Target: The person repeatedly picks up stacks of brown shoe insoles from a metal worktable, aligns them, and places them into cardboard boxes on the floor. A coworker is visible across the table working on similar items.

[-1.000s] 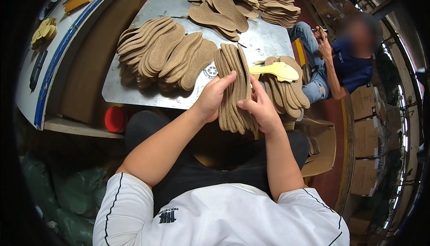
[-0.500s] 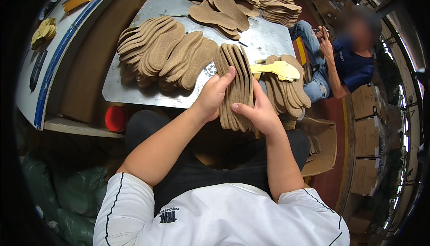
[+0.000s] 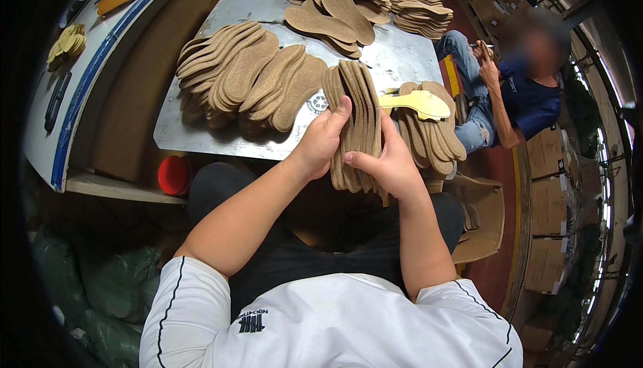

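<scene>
A stack of brown cork-like insoles (image 3: 355,123) stands on edge between my two hands, over the table's near edge. My left hand (image 3: 324,135) is closed on its left side, thumb pointing up. From the right, my right hand (image 3: 388,162) grips the same stack, its thumb lying across the near face. Just beyond my right hand, a yellow insole-shaped piece (image 3: 422,104) rests on another pile of insoles (image 3: 429,137). Left of my hands lies a large row of overlapping insoles (image 3: 248,77). The fingers behind the held stack are mostly hidden.
The metal table (image 3: 224,141) also bears loose insoles (image 3: 321,23) and a neat stack (image 3: 420,12) at the far side. A red round lid (image 3: 174,176) sits by the left shelf. At right a seated person (image 3: 519,90) holds an insole. An open carton (image 3: 479,217) stands low right.
The held insoles are squeezed closer together and raised slightly, their edges more even. Both hands keep their grip in nearly the same place.
</scene>
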`<state>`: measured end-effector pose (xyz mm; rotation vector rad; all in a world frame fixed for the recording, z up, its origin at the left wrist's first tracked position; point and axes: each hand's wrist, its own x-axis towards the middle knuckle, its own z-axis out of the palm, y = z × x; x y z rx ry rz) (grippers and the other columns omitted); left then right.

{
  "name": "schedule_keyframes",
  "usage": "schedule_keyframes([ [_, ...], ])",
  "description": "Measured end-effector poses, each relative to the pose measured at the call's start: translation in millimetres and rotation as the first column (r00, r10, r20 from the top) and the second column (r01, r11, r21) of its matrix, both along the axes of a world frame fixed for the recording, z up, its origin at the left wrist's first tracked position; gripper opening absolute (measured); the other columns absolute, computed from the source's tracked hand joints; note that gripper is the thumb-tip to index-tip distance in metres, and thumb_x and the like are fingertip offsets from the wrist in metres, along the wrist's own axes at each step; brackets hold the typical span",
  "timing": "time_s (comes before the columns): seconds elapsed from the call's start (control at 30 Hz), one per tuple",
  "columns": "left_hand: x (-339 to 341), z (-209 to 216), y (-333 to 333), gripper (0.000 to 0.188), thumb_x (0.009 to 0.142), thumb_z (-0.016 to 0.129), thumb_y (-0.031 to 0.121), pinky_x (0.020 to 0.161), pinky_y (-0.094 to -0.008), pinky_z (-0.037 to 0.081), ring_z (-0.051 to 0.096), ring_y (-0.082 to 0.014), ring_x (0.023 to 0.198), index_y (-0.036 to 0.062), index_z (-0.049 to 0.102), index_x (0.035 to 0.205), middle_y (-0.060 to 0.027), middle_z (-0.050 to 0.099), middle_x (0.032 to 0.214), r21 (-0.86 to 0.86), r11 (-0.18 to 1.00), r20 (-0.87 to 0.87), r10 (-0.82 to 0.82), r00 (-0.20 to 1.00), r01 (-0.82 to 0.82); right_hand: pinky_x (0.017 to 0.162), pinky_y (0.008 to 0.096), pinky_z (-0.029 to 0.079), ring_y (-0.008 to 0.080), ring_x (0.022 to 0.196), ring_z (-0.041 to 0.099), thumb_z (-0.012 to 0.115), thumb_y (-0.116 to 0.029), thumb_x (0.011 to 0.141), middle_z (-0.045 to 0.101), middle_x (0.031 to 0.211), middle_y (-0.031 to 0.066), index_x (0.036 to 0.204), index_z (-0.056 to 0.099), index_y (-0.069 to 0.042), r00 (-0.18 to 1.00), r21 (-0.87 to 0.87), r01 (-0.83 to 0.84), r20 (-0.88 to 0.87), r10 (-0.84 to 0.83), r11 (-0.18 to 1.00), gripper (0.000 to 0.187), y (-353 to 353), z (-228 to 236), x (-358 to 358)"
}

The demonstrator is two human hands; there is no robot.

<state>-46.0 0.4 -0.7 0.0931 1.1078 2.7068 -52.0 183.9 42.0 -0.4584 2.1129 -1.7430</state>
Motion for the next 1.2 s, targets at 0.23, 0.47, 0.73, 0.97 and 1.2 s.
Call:
schedule_keyframes([
  [0.23,2,4,5,0.083,0.120,0.047,0.067,0.118,-0.0407,0.058,0.069,-0.0221,0.139,-0.0023,0.051,0.165,-0.0144,0.067,0.155,-0.042,0.999,-0.023,0.010,1.000,-0.011,0.128,0.0426,0.047,0.0308,0.154,0.057,0.097,-0.012,0.085,0.056,0.166,0.0242,0.180,0.021,0.006,0.992,-0.021,0.045,-0.118,-0.047,0.999,0.123,-7,-8,3],
  [0.47,4,8,-3,0.131,0.101,0.012,0.101,0.131,-0.0460,0.048,0.062,-0.0287,0.151,-0.0053,0.041,0.172,-0.0187,0.061,0.163,0.196,0.978,-0.064,-0.061,0.996,0.072,0.133,0.0431,0.041,0.0306,0.160,0.050,0.098,-0.023,0.093,0.048,0.173,0.0244,0.181,0.015,0.007,0.992,-0.009,0.005,-0.124,-0.006,1.000,0.125,-4,-14,3],
  [0.73,7,7,3,0.117,0.105,0.032,0.096,0.124,-0.0455,0.055,0.067,-0.0264,0.143,-0.0031,0.045,0.168,-0.0153,0.065,0.155,0.185,0.978,-0.109,-0.077,0.991,0.096,0.131,0.0409,0.041,0.0284,0.158,0.051,0.070,-0.033,0.119,0.052,0.170,0.0216,0.183,0.015,0.002,0.993,-0.229,0.113,0.043,-0.106,0.967,0.091,0,-15,6],
  [0.97,11,0,3,0.073,0.102,0.093,0.038,0.107,-0.0410,0.064,0.074,-0.0218,0.127,0.0012,0.056,0.154,-0.0107,0.072,0.140,-0.077,0.996,-0.153,0.024,0.988,-0.036,0.119,0.0399,0.054,0.0256,0.143,0.065,0.066,-0.032,0.121,0.065,0.154,0.0173,0.180,0.025,-0.004,0.915,-0.337,0.224,0.396,-0.078,0.914,0.076,9,-4,5],
  [1.2,16,-8,9,0.080,0.105,0.085,0.054,0.114,-0.0430,0.060,0.071,-0.0251,0.133,0.0004,0.056,0.158,-0.0144,0.071,0.142,0.128,0.992,0.034,0.002,0.999,-0.007,0.119,0.0381,0.053,0.0209,0.143,0.063,0.070,-0.038,0.119,0.062,0.158,0.0137,0.174,0.037,-0.002,0.908,-0.405,0.079,0.406,0.102,0.911,0.073,-16,-1,5],
])
